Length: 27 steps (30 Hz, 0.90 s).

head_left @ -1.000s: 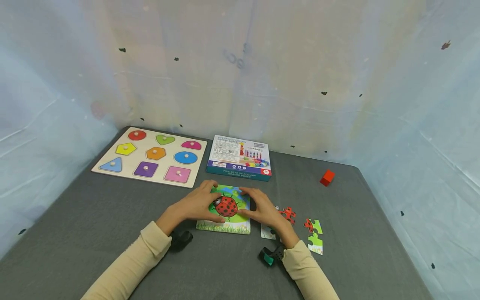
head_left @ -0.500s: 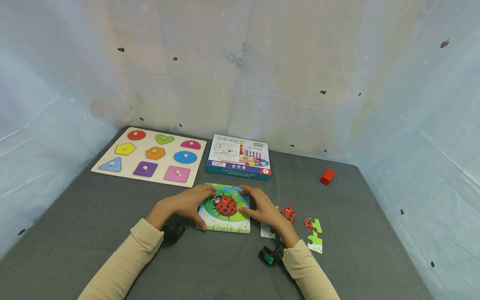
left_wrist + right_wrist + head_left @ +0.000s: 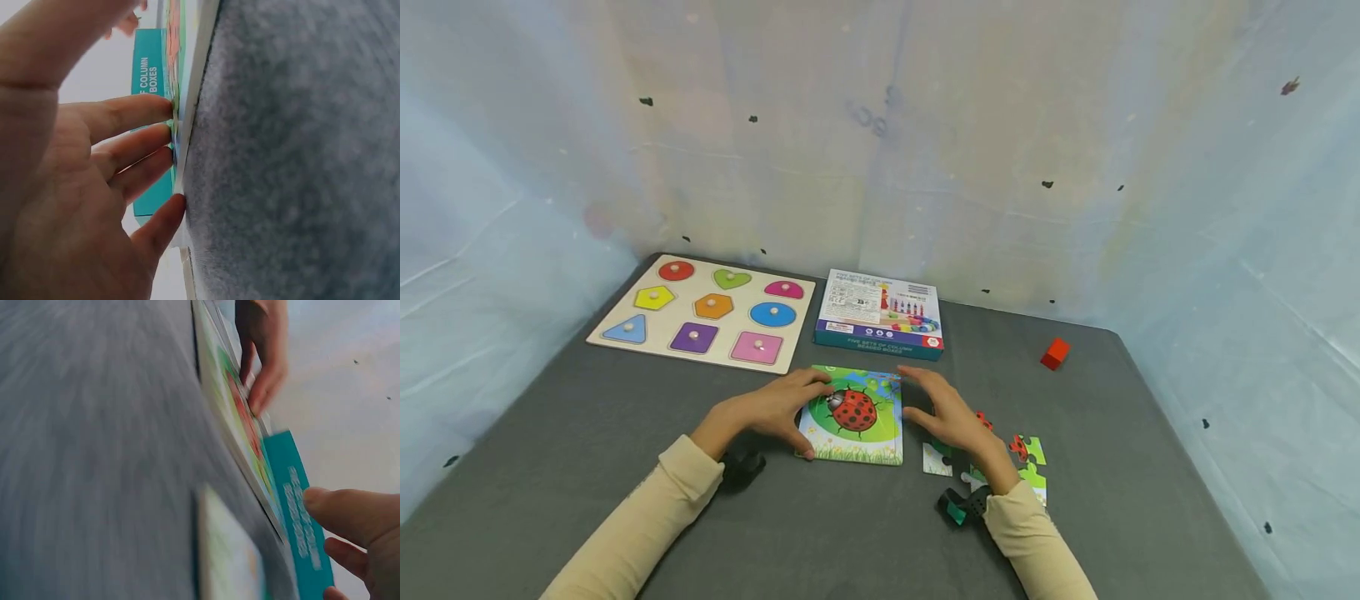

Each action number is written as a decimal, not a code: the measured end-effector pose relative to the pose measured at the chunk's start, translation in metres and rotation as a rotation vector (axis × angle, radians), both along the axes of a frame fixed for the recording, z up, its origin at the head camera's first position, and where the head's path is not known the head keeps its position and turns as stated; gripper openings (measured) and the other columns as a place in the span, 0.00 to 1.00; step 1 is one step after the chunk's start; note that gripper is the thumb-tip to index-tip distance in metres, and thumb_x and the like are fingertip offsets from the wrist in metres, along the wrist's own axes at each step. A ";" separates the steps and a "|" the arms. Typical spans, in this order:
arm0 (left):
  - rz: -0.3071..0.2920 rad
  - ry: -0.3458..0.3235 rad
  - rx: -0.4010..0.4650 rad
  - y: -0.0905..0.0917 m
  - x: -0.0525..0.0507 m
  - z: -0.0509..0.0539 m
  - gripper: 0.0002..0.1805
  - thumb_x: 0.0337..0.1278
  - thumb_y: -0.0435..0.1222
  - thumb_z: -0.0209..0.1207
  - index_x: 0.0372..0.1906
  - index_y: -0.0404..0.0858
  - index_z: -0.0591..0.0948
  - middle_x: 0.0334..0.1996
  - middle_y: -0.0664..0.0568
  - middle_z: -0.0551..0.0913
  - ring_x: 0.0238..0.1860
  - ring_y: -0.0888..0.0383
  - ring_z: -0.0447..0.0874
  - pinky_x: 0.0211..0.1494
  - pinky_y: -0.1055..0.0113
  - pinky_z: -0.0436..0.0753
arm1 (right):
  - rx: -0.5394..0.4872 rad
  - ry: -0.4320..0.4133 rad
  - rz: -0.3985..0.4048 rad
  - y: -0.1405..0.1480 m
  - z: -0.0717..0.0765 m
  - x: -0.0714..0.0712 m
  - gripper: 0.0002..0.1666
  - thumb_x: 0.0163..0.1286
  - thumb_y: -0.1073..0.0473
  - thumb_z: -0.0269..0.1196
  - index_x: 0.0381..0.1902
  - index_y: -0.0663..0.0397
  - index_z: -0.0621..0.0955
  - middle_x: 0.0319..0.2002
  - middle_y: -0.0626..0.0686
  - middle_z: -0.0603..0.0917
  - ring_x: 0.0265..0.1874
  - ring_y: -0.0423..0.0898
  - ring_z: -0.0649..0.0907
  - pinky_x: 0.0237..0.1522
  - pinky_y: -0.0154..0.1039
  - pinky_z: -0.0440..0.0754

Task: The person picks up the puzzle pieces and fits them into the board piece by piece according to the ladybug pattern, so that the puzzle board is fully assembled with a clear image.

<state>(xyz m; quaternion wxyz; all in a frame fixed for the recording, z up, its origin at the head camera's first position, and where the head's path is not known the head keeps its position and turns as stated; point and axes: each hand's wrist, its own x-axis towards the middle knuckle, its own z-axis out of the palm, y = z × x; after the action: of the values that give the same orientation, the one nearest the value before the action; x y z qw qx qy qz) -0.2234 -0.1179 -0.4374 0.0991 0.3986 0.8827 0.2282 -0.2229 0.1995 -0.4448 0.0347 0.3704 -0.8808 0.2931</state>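
the left hand [image 3: 769, 411] touches the ladybug puzzle [image 3: 855, 412] straight-fingered, the right hand [image 3: 953, 417] loosely spread beside it, holding nothing — light, even pressure should steady it best.

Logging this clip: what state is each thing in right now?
Peg-shape board: flat, all nine shapes seated
Beaded Boxes carton: closed, lying flat
Ladybug jigsaw: flat, face up
Loose jigsaw pieces: apart from it, partly hidden
Red block: resting alone
Left hand: touching the ladybug jigsaw
Right hand: beside it, holding nothing
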 end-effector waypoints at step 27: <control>-0.003 -0.119 0.096 -0.006 0.002 -0.009 0.55 0.36 0.57 0.70 0.68 0.34 0.60 0.68 0.44 0.55 0.68 0.50 0.54 0.66 0.50 0.61 | 0.059 0.044 -0.058 0.073 -0.007 0.028 0.31 0.59 0.60 0.67 0.60 0.58 0.73 0.58 0.61 0.72 0.59 0.58 0.68 0.55 0.59 0.69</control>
<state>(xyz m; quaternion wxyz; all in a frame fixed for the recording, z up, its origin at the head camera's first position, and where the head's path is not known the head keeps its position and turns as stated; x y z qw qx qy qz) -0.2216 -0.1241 -0.4463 0.1326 0.3901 0.8627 0.2933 -0.1950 0.2726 -0.4518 0.0519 0.3521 -0.8983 0.2578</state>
